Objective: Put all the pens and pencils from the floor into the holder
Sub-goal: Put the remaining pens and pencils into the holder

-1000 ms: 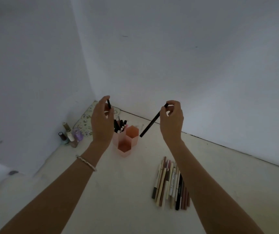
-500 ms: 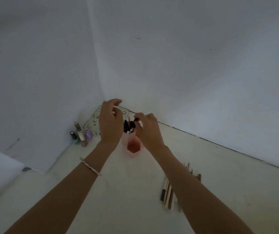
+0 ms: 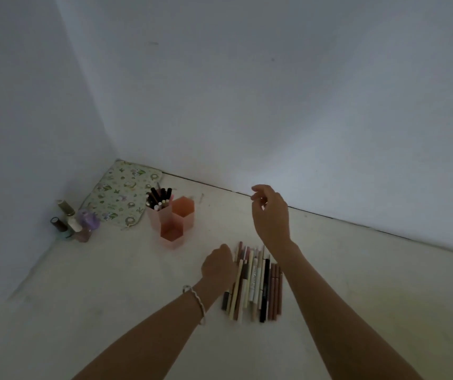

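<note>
pink holder beside floral pouch; left hand curled on pencils, right hand loosely open.

— Where are the hands?
— The left hand rests curled on the left edge of the row of pens and pencils on the floor; the right hand hangs above, loosely open, holding nothing.
— And the holder?
— Pink, three hexagonal cups; only the back-left cup holds pens; a floral pouch lies behind it.

floral patterned pouch flat in the corner, cluster of small bottles beside the wall
</note>
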Demonstrator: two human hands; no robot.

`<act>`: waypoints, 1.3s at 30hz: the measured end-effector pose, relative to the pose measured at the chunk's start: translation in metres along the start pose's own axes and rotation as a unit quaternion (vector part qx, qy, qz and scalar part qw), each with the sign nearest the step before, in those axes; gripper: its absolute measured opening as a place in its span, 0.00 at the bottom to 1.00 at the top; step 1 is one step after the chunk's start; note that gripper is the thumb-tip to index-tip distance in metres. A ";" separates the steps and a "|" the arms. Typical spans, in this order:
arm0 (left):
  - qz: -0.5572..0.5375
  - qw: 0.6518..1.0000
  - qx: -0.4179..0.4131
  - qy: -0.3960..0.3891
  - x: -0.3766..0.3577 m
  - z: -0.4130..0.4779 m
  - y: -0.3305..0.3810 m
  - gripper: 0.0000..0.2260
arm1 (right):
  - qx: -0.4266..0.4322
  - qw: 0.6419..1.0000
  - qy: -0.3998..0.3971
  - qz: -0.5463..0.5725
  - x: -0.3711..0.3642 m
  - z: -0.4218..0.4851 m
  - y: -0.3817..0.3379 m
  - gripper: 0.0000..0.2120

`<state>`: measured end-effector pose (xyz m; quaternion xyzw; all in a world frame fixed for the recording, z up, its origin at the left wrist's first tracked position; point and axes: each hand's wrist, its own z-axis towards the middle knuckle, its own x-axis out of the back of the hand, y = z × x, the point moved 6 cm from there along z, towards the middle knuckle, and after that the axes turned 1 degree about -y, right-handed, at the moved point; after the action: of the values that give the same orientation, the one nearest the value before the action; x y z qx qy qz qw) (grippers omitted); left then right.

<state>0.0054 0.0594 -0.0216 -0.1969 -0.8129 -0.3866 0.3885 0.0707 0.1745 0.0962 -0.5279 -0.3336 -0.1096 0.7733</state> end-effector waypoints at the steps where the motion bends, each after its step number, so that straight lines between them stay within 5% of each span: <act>1: 0.017 1.000 0.003 0.001 -0.005 0.001 0.000 0.09 | -0.008 1.000 0.003 0.001 0.005 -0.002 0.007 0.13; 10: 0.020 0.999 0.017 0.041 0.000 0.008 -0.003 0.21 | -0.066 0.997 -0.021 0.015 0.002 -0.016 0.047 0.11; 14: -0.115 0.987 -0.022 0.109 0.057 0.017 0.003 0.16 | -0.091 0.981 -0.127 -0.111 -0.025 -0.016 0.060 0.10; 18: -0.201 0.961 -0.066 0.180 0.104 0.017 0.007 0.22 | -0.100 0.926 -0.204 -0.302 -0.052 -0.025 0.071 0.09; 22: -0.227 0.940 -0.109 0.231 0.125 0.006 0.009 0.26 | -0.103 0.913 -0.221 -0.327 -0.072 -0.034 0.078 0.09; 29: -0.212 0.920 -0.147 0.294 0.140 -0.004 0.010 0.23 | -0.168 0.945 -0.205 -0.192 -0.079 -0.026 0.080 0.15; 34: -0.308 0.874 -0.177 0.332 0.174 -0.004 0.006 0.25 | -0.178 0.980 -0.091 -0.014 -0.043 0.021 0.045 0.10; 39: -0.312 0.816 -0.155 0.461 0.228 -0.009 -0.032 0.21 | -0.101 0.978 0.033 0.177 -0.004 0.049 -0.014 0.04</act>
<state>-0.1515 0.0372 0.1460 0.2109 -0.4856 -0.6539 0.5405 0.0411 0.2114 0.1152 -0.6503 -0.1965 -0.0216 0.7335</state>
